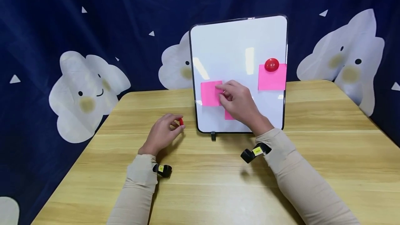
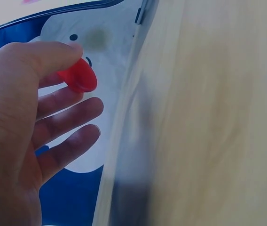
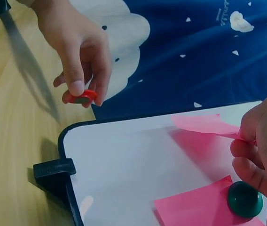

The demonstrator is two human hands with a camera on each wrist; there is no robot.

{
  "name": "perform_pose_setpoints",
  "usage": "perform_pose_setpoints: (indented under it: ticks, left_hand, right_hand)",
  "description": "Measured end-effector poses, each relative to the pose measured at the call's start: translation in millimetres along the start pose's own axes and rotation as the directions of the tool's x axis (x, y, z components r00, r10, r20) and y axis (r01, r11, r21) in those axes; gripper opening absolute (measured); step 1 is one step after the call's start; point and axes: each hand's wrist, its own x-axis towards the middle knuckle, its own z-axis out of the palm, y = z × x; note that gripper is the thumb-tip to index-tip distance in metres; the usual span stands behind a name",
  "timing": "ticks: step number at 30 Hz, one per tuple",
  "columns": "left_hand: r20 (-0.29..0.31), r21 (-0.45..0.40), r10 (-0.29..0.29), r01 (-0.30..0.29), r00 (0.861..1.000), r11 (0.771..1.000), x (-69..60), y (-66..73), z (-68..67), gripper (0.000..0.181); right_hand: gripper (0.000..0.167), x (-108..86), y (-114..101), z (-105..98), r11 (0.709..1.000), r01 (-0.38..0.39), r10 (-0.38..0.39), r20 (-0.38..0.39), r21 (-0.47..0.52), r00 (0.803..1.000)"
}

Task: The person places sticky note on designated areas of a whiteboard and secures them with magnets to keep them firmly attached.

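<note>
My left hand (image 1: 162,133) pinches a round red magnet (image 2: 80,76) between thumb and fingertips, left of the whiteboard (image 1: 223,51) and apart from it. In the right wrist view the magnet's dark underside shows. With the fingertips of my right hand (image 1: 240,101), I pinch the right edge of a pink sticky note (image 1: 208,93) in front of the board's lower left part. The right wrist view shows this note bent and standing partly off the surface. A second pink note (image 3: 192,205), below it, lies under a green magnet (image 3: 245,199); my right hand mostly hides both in the head view.
Near the board's right edge, another red magnet (image 1: 272,64) sits over the top of a third pink note (image 1: 272,80). The board stands upright on a wooden table (image 1: 200,186), with a black foot (image 1: 213,136) at its base. Behind hangs a dark blue cloud-patterned curtain (image 1: 140,2).
</note>
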Motion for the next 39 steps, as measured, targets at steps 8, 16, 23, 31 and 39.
perform_pose_setpoints:
  ticks: [8, 16, 23, 31, 39]
  left_hand:
    - [-0.007, -0.002, 0.02, -0.02, 1.0, 1.0, 0.5, 2.0, 0.1, 0.04]
    - [-0.026, 0.006, 0.053, -0.053, 0.998, 0.999, 2.8, 7.2, 1.9, 0.037]
    - [-0.054, 0.008, 0.076, -0.076, 0.996, 0.997, 3.4, 6.7, -2.3, 0.037]
    - [-0.12, -0.02, 0.041, -0.044, 0.992, 0.999, 1.7, 1.5, -18.3, 0.04]
    - [-0.126, 0.0, 0.1, -0.101, 0.987, 0.995, 9.4, 7.4, -25.2, 0.037]
  right_hand:
    - [0.025, 5.9, 0, 2, 0.998, 0.04, -0.041, -0.005, -0.042, 0.999]
    - [0.032, 9.5, 1, -2, 0.993, 0.086, -0.083, 0.037, -0.085, 0.996]
    - [0.036, 13.4, 1, -1, 0.978, 0.104, -0.1, 0.031, -0.181, 0.995]
    - [0.036, 15.9, 0, 4, 0.961, 0.097, -0.09, 0.041, -0.257, 0.995]
    - [0.035, 17.8, -1, 3, 0.937, 0.106, -0.094, 0.053, -0.334, 0.994]
